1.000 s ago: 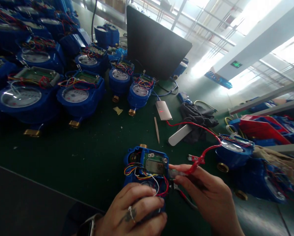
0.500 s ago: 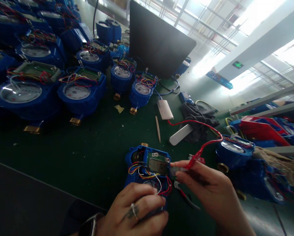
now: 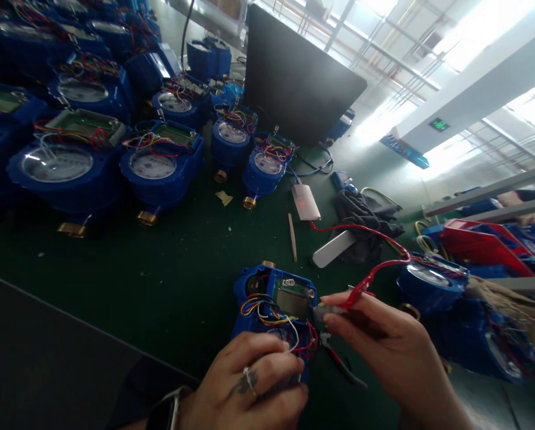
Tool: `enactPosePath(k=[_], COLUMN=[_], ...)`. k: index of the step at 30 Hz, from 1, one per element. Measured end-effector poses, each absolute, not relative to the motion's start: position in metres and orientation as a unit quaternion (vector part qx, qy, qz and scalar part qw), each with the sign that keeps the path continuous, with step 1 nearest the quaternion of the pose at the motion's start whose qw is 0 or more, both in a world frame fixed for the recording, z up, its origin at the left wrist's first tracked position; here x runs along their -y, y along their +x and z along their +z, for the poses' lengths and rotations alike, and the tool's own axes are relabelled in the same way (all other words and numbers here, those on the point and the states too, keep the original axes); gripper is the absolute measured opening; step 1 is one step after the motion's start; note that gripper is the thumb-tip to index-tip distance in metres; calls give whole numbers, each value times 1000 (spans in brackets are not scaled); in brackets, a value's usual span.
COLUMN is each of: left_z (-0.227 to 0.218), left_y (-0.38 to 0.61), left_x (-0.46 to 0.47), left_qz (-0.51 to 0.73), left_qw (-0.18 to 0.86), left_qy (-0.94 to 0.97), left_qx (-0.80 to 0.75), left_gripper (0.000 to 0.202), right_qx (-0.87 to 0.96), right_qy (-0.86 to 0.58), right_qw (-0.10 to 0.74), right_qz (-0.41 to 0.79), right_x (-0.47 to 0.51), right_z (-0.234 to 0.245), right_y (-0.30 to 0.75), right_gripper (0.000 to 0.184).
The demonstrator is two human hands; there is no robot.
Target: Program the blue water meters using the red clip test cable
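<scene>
A blue water meter (image 3: 245,285) lies near the table's front edge, its top compartment uncovered. Inside show a small display (image 3: 292,303), a circuit board and loose coloured wires (image 3: 255,304). My left hand (image 3: 254,382) is wrapped over the meter's lower part and hides much of its dial. Between thumb and fingers, my right hand (image 3: 375,334) pinches a greyish connector (image 3: 328,310) on a red cable (image 3: 379,267). The connector's tip is at the right side of the display housing; whether it touches cannot be made out. Just below it lie red-and-black-handled pliers (image 3: 343,364).
The red cable runs to a white box (image 3: 306,202) with a red light. Nearby lie wooden tweezers (image 3: 292,237), a silvery bar (image 3: 334,248) and dark cloth (image 3: 366,215). Several meters (image 3: 160,173) fill the left; others (image 3: 431,280) stand right. A dark panel (image 3: 298,77) rises behind.
A red light now shows on the white box. The digits on the meter's display have gone blank. The whole view has shifted slightly; both hands keep their holds.
</scene>
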State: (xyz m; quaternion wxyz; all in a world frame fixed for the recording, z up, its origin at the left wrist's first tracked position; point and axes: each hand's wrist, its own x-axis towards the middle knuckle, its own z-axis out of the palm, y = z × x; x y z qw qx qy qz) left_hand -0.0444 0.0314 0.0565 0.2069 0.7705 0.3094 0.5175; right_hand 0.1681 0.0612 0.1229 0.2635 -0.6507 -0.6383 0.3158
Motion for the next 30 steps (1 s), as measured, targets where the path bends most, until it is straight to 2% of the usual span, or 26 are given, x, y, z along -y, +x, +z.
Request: enactPosePath(k=[6, 30], left_z=[61, 57], left_y=[-46, -45], left_x=[-29, -29], left_qz=[487, 500], left_qw=[227, 217], left_qy=[780, 783], left_qx=[-319, -301], left_gripper=[14, 7], right_qx=[648, 637], right_qy=[-642, -654], right_qw=[253, 247], right_qz=[321, 325], right_x=[-62, -63], right_z=[124, 128], right_y=[168, 165], right_gripper=[12, 12])
